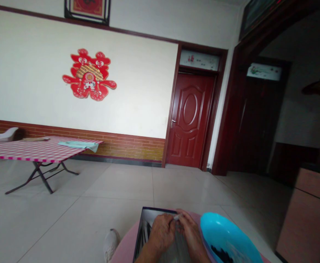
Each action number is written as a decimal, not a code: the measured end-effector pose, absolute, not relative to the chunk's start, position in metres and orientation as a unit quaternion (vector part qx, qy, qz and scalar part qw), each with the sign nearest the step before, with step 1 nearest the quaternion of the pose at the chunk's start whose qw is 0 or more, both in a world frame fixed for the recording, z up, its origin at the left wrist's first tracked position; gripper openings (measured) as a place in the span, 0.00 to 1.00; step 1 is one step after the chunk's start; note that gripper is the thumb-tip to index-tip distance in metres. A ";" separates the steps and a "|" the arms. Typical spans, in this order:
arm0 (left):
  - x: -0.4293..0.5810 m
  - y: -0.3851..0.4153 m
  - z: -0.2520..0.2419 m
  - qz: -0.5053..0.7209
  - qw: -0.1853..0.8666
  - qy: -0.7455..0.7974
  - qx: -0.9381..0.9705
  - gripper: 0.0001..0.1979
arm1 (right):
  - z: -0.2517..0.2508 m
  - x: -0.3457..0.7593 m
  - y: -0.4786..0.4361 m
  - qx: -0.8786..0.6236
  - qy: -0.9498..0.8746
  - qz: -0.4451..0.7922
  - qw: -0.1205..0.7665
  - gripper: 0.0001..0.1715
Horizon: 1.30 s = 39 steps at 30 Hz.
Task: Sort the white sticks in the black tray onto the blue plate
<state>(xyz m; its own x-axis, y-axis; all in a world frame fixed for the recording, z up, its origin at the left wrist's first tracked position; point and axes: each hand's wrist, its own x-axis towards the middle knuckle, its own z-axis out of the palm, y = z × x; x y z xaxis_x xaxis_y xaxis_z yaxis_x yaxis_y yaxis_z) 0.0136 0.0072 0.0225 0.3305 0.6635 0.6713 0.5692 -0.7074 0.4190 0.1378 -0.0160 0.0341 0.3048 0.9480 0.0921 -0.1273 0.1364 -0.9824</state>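
At the bottom centre, my left hand (pixel 162 231) and my right hand (pixel 188 228) meet over a dark-rimmed box (pixel 146 213). Their fingers pinch a small whitish piece (pixel 177 217), too small to name. Long thin dark and grey pieces (pixel 145 233) lie in the box's left side, partly hidden by my left hand. To the right of my right hand stands a bright blue basin (pixel 217 226). Black pieces (pixel 222 254) and some clear plastic lie in it. The box and basin rest on a pink surface (pixel 127 243).
A folding table (pixel 39 149) with a checked cover and a light green cloth (pixel 79 145) stands at the left. A white shoe (pixel 111 244) shows beside the pink surface. A pinkish cabinet (pixel 308 215) is at the right. A red door (pixel 190 120) is in the far wall.
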 end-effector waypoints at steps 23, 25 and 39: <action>0.020 0.017 -0.001 0.476 0.008 0.366 0.800 0.14 | 0.036 0.131 -0.018 -0.463 -0.351 0.481 0.657 0.31; 0.019 0.016 -0.001 0.477 0.008 0.369 0.798 0.15 | 0.035 0.131 -0.017 -0.467 -0.350 0.484 0.652 0.31; 0.018 0.023 -0.025 0.495 -0.056 0.379 0.780 0.18 | 0.026 0.133 -0.012 -0.499 -0.410 0.445 0.620 0.24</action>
<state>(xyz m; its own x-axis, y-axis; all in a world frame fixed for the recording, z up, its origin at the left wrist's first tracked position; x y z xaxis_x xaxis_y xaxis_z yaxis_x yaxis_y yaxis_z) 0.0178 0.0227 -0.0250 0.2226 0.5356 0.8146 0.6464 -0.7066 0.2880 0.1326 -0.0118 0.0261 0.2676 0.9614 0.0638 -0.1423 0.1050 -0.9842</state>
